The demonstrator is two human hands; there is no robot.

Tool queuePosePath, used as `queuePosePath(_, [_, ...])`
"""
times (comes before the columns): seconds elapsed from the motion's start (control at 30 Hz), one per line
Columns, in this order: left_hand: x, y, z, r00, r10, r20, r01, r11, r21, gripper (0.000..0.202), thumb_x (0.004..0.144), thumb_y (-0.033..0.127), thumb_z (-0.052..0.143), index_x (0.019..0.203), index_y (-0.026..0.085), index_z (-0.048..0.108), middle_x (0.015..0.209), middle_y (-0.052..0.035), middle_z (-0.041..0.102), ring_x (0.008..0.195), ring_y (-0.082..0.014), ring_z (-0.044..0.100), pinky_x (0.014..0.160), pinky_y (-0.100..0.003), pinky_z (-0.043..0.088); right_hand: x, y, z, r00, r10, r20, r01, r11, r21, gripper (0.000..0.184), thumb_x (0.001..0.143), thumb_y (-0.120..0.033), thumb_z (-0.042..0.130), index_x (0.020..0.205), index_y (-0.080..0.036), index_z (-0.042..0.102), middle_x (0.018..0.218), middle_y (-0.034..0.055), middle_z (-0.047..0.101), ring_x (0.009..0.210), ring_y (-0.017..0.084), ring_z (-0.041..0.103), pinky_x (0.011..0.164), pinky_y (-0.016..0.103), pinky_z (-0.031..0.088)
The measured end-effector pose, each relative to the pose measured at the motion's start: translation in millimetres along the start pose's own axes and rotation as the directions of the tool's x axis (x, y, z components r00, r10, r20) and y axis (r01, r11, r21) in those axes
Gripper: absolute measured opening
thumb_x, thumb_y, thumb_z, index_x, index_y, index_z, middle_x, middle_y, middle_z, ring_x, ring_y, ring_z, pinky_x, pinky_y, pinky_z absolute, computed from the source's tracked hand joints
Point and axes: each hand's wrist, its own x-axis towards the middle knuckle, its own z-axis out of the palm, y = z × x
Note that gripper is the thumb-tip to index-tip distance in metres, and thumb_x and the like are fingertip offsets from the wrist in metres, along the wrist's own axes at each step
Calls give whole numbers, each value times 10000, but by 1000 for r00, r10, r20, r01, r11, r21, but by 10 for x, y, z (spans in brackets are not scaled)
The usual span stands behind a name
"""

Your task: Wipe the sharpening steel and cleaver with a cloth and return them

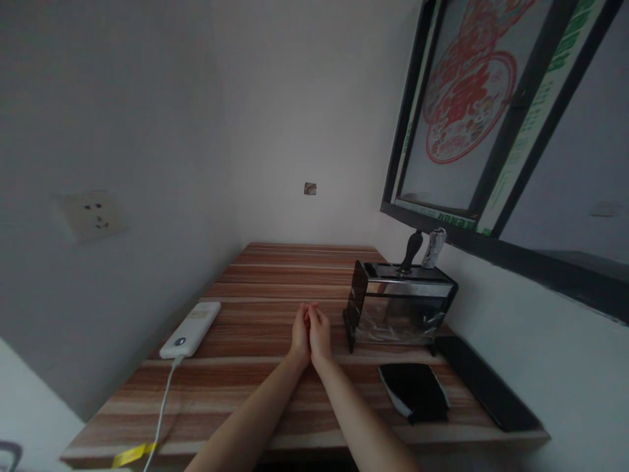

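My left hand [299,334] and my right hand [320,333] are pressed together over the middle of the wooden table, palm against palm. Their fingers are curled closed around each other. A small reddish patch shows in the gap between the thumbs, and I cannot tell whether it is skin or an object. Nearest to my right hand stands a knife holder [405,308] with see-through sides. A black handle [411,250] and a handle wrapped in plastic [434,248] stick up from its top.
The striped wooden table [236,387] meets walls at the back and sides. At left lies a white power strip [191,330] with a cable and yellow tape [132,454]. At right are a folded black cloth [415,391] and a long black slab [486,383], below a window [472,118].
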Motion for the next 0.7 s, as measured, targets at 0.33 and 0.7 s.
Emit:
queuePosePath(0.33, [11, -5, -13, 994, 71, -77, -70, 997, 23, 397, 690, 556, 584, 723, 170, 669, 700, -17, 677, 767, -180, 635, 802, -287, 464, 1, 32, -13, 995, -98, 32, 101, 987, -124, 293, 741, -503, 552, 680, -230, 638, 700, 44, 667, 722, 240, 587, 694, 334, 419])
queuePosePath(0.7, [24, -15, 2, 983, 125, -135, -116, 990, 78, 410, 683, 538, 559, 689, 142, 665, 665, -38, 677, 691, -181, 631, 725, -298, 476, 9, 103, 0, 990, -136, 26, 138, 978, -156, 328, 783, -450, 514, 742, -160, 661, 785, 85, 703, 756, 220, 623, 694, 294, 443])
